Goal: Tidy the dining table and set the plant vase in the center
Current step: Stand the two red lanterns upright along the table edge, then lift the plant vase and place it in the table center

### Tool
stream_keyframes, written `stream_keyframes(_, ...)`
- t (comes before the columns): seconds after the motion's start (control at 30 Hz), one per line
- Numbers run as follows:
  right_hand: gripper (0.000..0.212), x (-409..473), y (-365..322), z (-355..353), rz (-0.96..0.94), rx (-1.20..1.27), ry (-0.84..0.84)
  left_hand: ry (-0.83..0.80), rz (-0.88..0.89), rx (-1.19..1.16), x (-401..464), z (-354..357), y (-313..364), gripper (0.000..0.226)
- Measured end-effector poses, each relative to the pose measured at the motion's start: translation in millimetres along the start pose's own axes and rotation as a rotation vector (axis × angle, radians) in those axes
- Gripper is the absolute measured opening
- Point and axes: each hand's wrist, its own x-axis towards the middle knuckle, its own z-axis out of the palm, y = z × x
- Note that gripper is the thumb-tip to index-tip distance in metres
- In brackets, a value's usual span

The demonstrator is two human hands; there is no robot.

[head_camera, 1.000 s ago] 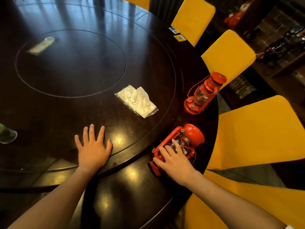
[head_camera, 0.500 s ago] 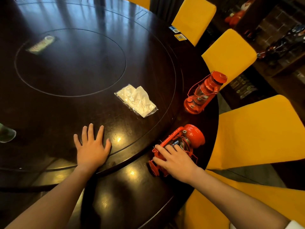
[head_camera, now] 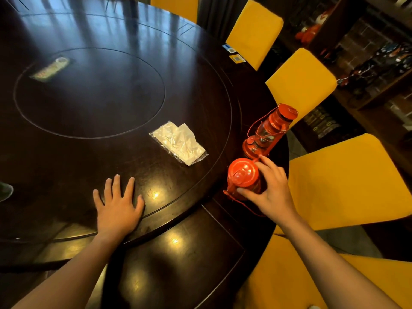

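Observation:
A large round dark wooden table (head_camera: 107,152) fills the view. My right hand (head_camera: 270,190) grips a red lantern (head_camera: 243,175) that stands upright near the table's right edge. A second red lantern (head_camera: 270,130) stands just behind it, touching or nearly so. My left hand (head_camera: 118,206) lies flat, fingers spread, on the rim of the inner turntable. A clear packet of white napkins (head_camera: 179,142) lies on the turntable ahead. A glass object, only partly visible, sits at the left edge (head_camera: 5,190). No plant vase can be made out.
Yellow chairs (head_camera: 347,179) ring the table's right side and one sits below me. A flat wrapped item (head_camera: 50,69) lies on the far left of the inner circle. Small cards (head_camera: 236,58) lie at the far table edge. Shelves with objects (head_camera: 379,63) stand at the right.
The near lantern lay on its side under my right hand; now it stands upright beside the other lantern. My left hand stays flat on the table.

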Motion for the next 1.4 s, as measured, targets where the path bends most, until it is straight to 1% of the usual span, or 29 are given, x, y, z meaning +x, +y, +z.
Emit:
stream_keyframes(0.17, 0.087, 0, 32, 0, 0.313, 0.361, 0.146, -0.004, -0.001, 0.006, 1, 1, 0, 0.066)
stream_keyframes(0.23, 0.088, -4, 42, 0, 0.384, 0.479, 0.196, -0.004, -0.003, 0.006, 1, 2, -1, 0.066)
stream_keyframes(0.3, 0.084, -9, 49, -1, 0.415, 0.548, 0.221, -0.008, -0.008, 0.015, 1, 4, -1, 0.066)
stream_keyframes(0.4, 0.075, -9, 52, 0, 0.425, 0.628, 0.199, -0.005, -0.018, 0.028, 2, 5, -1, 0.066)
stream_keyframes(0.5, 0.073, -6, 50, 2, 0.409, 0.658, 0.175, 0.004, -0.009, 0.023, 2, 5, -1, 0.065)
stream_keyframes(0.7, 0.078, -8, 55, 5, 0.427, 0.611, 0.138, -0.019, -0.022, 0.017, 2, 2, 1, 0.065)
stream_keyframes(0.87, 0.084, -8, 51, 1, 0.381, 0.514, 0.118, -0.050, -0.026, 0.023, 0, -3, 4, 0.066)
stream_keyframes(0.9, 0.086, -9, 53, 0, 0.364, 0.494, 0.112, -0.052, -0.027, 0.023, 0, -4, 5, 0.066)
stream_keyframes(0.97, 0.091, -13, 51, -3, 0.355, 0.378, 0.108, -0.057, -0.028, 0.030, 1, -6, 6, 0.066)
stream_keyframes(1.03, 0.091, -20, 42, -10, 0.373, 0.237, 0.185, -0.073, -0.017, 0.036, 1, -6, 9, 0.066)
stream_keyframes(1.07, 0.090, -26, 34, -13, 0.336, 0.183, 0.254, -0.081, -0.016, 0.036, 1, -7, 11, 0.066)
stream_keyframes(1.17, 0.080, -39, -3, -9, 0.121, 0.057, 0.451, -0.096, -0.036, 0.049, 1, -9, 13, 0.065)
stream_keyframes(1.2, 0.076, -41, -20, -1, 0.056, 0.053, 0.468, -0.100, -0.047, 0.047, 2, -11, 14, 0.064)
stream_keyframes(1.23, 0.071, -42, -38, 9, -0.004, 0.068, 0.435, -0.108, -0.062, 0.028, 1, -15, 13, 0.064)
stream_keyframes(1.3, 0.065, -43, -73, 35, -0.095, 0.100, 0.262, -0.097, -0.079, -0.033, -2, -22, 18, 0.063)
stream_keyframes(1.4, 0.071, -44, -118, 78, -0.203, 0.123, -0.020, 0.043, -0.091, -0.093, -24, -33, 20, 0.065)
